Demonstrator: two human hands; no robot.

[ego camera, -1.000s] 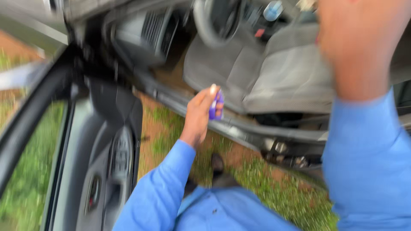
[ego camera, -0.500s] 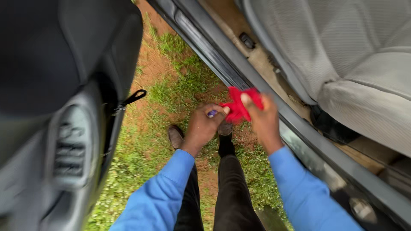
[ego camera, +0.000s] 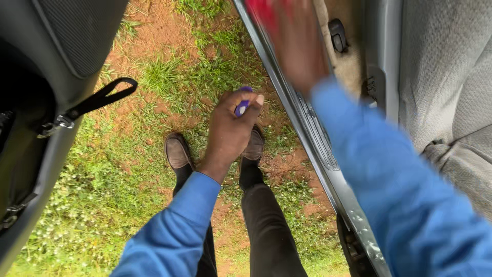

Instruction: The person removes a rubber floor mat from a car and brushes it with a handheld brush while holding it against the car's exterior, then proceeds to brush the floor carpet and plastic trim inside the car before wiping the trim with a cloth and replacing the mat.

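A purple bottle is gripped in the left hand beside an open car, while a red cloth is clutched in the blurred right hand at the door sill.

The left fingers are seen closed around the small bottle, held above grass and brown shoes. The right hand is raised at the sill, near the floor mat and grey seat. A black strap is seen hanging from the door at left.

Door left, sill right
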